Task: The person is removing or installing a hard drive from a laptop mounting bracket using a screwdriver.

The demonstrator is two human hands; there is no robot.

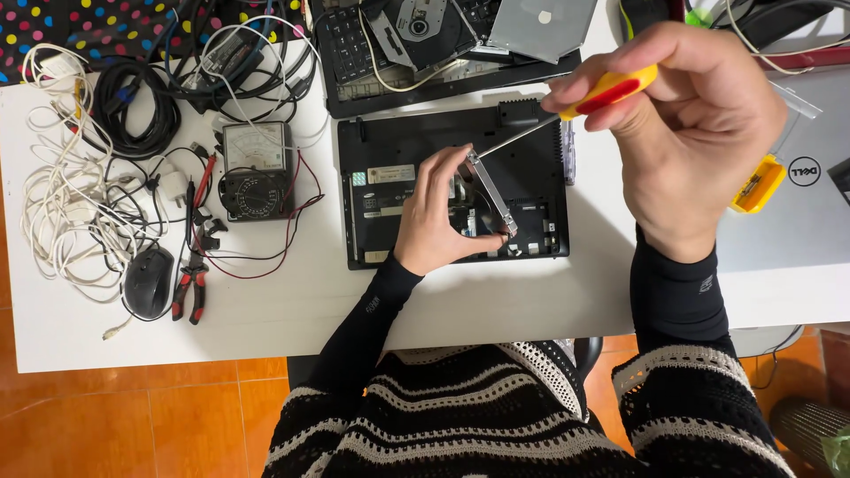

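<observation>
The left hand [440, 212] is clamped on a small metal-edged drive [485, 196], gripping it by its sides and holding it tilted up on edge over the open underside of a black laptop [381, 190] that lies upside down on the white counter [292, 310]. The right hand [686, 124] is closed around the yellow-and-red handle of a screwdriver [567, 106], whose thin shaft slants down to the left, with its tip at the upper corner of the drive's metal rail. The two hands are apart, joined only through the tool and the drive. Left of the laptop stand a meter with a dial [255, 170], red-handled pliers [189, 288], a black mouse [148, 281] and tangled white and black cables [62, 212]. A second, dismantled laptop [350, 53] lies behind, and a silver laptop [797, 204] to the right.
</observation>
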